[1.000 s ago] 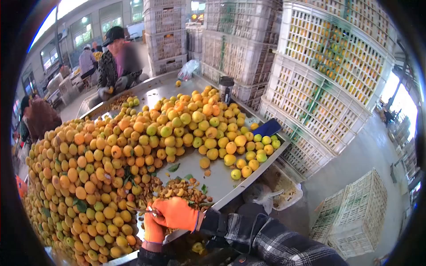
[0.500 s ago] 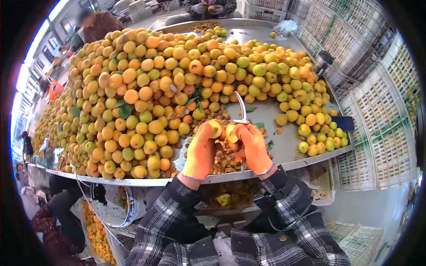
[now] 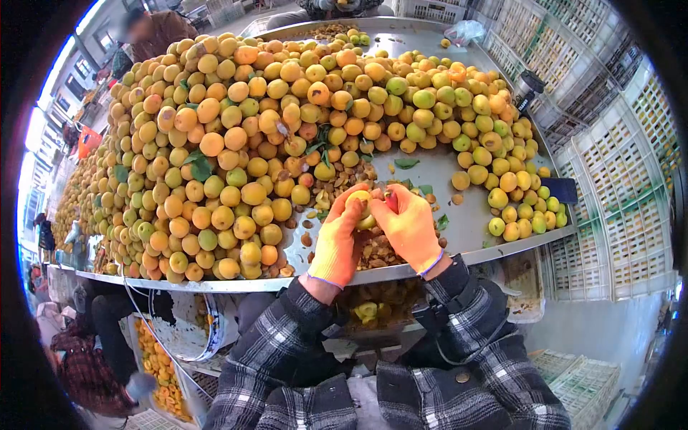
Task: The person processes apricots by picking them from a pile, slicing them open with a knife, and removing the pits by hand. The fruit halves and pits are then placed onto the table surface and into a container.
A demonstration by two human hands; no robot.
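Note:
My left hand (image 3: 341, 240), in an orange glove, is closed on a yellow apricot (image 3: 357, 198) above the near edge of the metal table (image 3: 459, 215). Close against it, my right hand (image 3: 411, 228), also gloved, has its fingers pinched round a small red thing (image 3: 391, 201), perhaps a tool's handle; most of it is hidden. Brown pits (image 3: 380, 254) lie under and behind the hands. A large heap of apricots (image 3: 236, 136) covers the left and back of the table, and a smaller group (image 3: 512, 201) sits on the right.
White crates (image 3: 602, 193) are stacked along the right. A dark phone-like object (image 3: 559, 190) lies at the table's right edge, with a black cylinder (image 3: 528, 87) farther back. Below left stand a white bucket (image 3: 193, 322) and a container of orange fruit (image 3: 159, 369). Other people are at the back and lower left.
The two fruit pieces held apart have given way to one apricot between my hands. The curved blade above my right hand no longer shows. An arm has appeared at lower left.

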